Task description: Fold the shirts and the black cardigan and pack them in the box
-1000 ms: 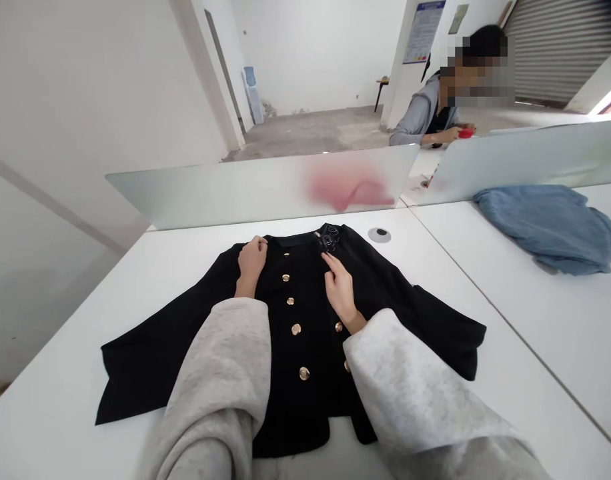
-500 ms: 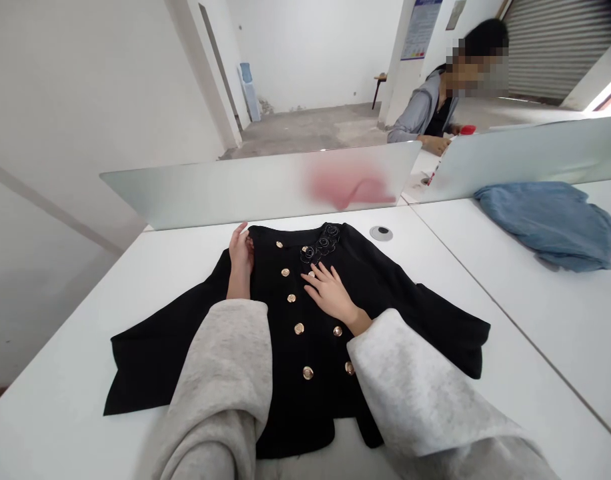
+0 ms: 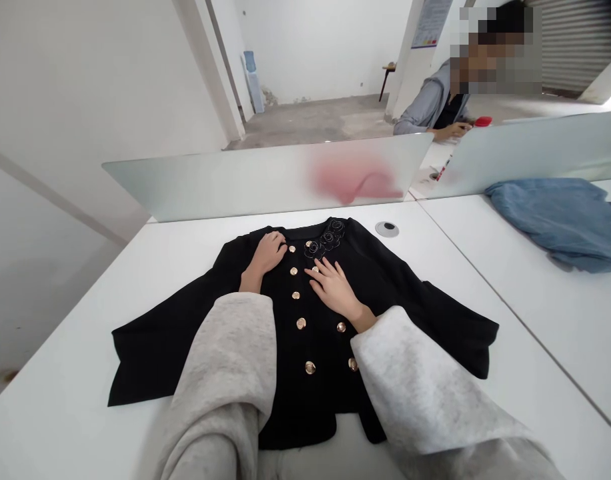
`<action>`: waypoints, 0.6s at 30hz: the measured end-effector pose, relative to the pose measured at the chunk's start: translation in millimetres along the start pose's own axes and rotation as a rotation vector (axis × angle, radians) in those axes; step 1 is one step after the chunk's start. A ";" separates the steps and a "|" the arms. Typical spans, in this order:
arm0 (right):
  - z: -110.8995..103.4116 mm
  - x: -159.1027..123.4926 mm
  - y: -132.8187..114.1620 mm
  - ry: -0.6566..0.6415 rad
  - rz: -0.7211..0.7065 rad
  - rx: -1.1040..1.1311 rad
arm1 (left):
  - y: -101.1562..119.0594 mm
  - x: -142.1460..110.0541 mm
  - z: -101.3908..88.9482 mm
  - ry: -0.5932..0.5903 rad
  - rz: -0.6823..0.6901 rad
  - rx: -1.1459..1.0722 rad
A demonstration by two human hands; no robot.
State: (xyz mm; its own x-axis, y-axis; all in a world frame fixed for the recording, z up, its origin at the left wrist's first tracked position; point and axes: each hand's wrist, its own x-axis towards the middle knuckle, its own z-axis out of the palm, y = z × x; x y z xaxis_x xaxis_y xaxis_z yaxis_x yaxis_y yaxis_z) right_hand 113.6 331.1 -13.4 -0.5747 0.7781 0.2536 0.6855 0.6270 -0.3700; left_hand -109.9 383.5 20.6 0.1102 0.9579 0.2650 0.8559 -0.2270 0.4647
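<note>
A black jacket (image 3: 285, 400) lies spread front-up on the white table, its sleeves stretched out to both sides. Two rows of gold buttons (image 3: 301, 323) run down its front, and black flower trims (image 3: 328, 238) decorate the collar on the right. My left hand (image 3: 269, 252) rests on the jacket's upper left front, by the neckline, fingers extended over the cloth near the top button. Flat on the chest just below the flowers lies my right hand (image 3: 334, 288), fingers spread, partly covering a button. Neither hand grips the fabric visibly.
A frosted glass divider (image 3: 255, 180) borders the table's far edge, with a blurred red shape behind it. Folded blue denim (image 3: 560, 220) lies on the adjoining table at right. A round cable grommet (image 3: 387, 229) is set near the collar. Beyond the divider sits a person (image 3: 430, 107).
My left hand has moved from the jacket's left shoulder edge rightward onto the front near the neckline, and the cloth there now lies flatter. My right hand stays on the chest.
</note>
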 end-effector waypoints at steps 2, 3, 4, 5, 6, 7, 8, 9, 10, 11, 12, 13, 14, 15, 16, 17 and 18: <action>-0.2 0.0 -0.2 0.002 0.000 0.001 | 2.3 1.2 -0.8 0.010 0.054 0.027; -0.4 0.0 -0.4 0.003 0.001 0.001 | 2.9 1.6 -0.3 0.002 0.076 0.064; -0.6 -0.1 -0.6 0.003 0.002 0.002 | 2.8 1.8 0.7 -0.019 0.090 0.113; -0.8 0.0 -0.9 0.002 0.003 0.002 | 2.0 1.7 2.0 -0.050 0.094 0.167; -1.0 0.0 -1.1 0.002 0.004 0.002 | 0.5 1.5 3.3 -0.082 0.089 0.219; -1.1 0.1 -1.2 0.001 0.004 0.002 | -1.3 1.1 4.4 -0.105 0.075 0.260; -1.2 0.2 -1.3 0.000 0.004 0.001 | -3.3 0.7 5.2 -0.111 0.057 0.285; -1.3 0.3 -1.4 -0.001 0.005 -0.001 | -5.2 0.4 5.6 -0.102 0.042 0.300; -1.3 0.3 -1.4 -0.002 0.005 -0.003 | -6.7 0.2 5.7 -0.083 0.029 0.311; -1.3 0.4 -1.4 -0.002 0.006 -0.007 | -7.7 0.0 5.6 -0.065 0.016 0.327; -1.3 0.4 -1.5 -0.002 0.007 -0.011 | -8.3 0.0 5.4 -0.050 0.002 0.342; -1.3 0.3 -1.5 -0.002 0.008 -0.015 | -8.5 -0.1 5.2 -0.039 -0.011 0.356; -1.3 0.2 -1.5 -0.002 0.008 -0.018 | -8.3 -0.2 5.1 -0.030 -0.022 0.369; -1.3 0.1 -1.5 -0.003 0.009 -0.020 | -8.0 -0.4 5.1 -0.022 -0.032 0.380; -1.4 0.0 -1.5 -0.004 0.009 -0.023 | -7.4 -0.6 5.2 -0.013 -0.040 0.392; -1.5 0.0 -1.5 -0.004 0.008 -0.025 | -6.8 -0.9 5.3 -0.003 -0.047 0.402; -1.6 -0.1 -1.5 -0.005 0.008 -0.027 | -6.1 -1.1 5.4 0.007 -0.054 0.412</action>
State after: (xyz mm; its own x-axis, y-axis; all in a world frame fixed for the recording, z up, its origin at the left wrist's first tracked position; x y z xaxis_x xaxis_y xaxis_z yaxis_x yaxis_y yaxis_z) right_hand 113.3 330.1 -11.5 -0.5717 0.7828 0.2458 0.7017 0.6217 -0.3479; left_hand -112.6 384.8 12.9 0.0572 0.9649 0.2563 0.9911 -0.0858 0.1018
